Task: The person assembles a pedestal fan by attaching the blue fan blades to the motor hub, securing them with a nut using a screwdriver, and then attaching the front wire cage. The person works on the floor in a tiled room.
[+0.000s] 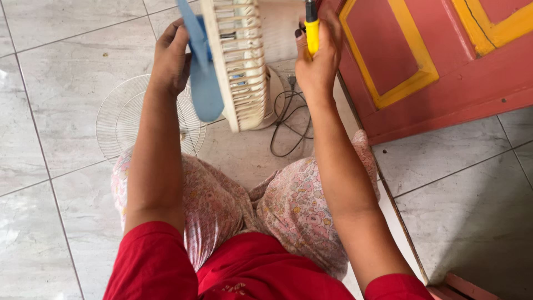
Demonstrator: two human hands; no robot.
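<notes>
Blue plastic fan blade sits against the cream plastic rear fan grille, both held up in front of the person, near the top edge of the view and above the lap. Left hand has its fingers curled around the edge of the blade on the left side, gripping it. Right hand is clenched around a yellow-handled screwdriver, shaft pointing up and out of view, so where the tip sits cannot be told. White wire front fan guard lies flat on the grey tiled floor, under the left forearm, just beyond the knees in floral trousers. Black power cord loops on the floor near the fan's round base, below the right hand. Red door with yellow trim stands just to the right. Judgement: the step looks like working on the blade and grille with the screwdriver. To do it well, left hand should keep the blade from turning, grip firm at the rim, not bending the plastic; screwdriver should stay square to the fastener, pressure steady so it doesn't slip toward the left fingers; keep the cord out from under the fan.
</notes>
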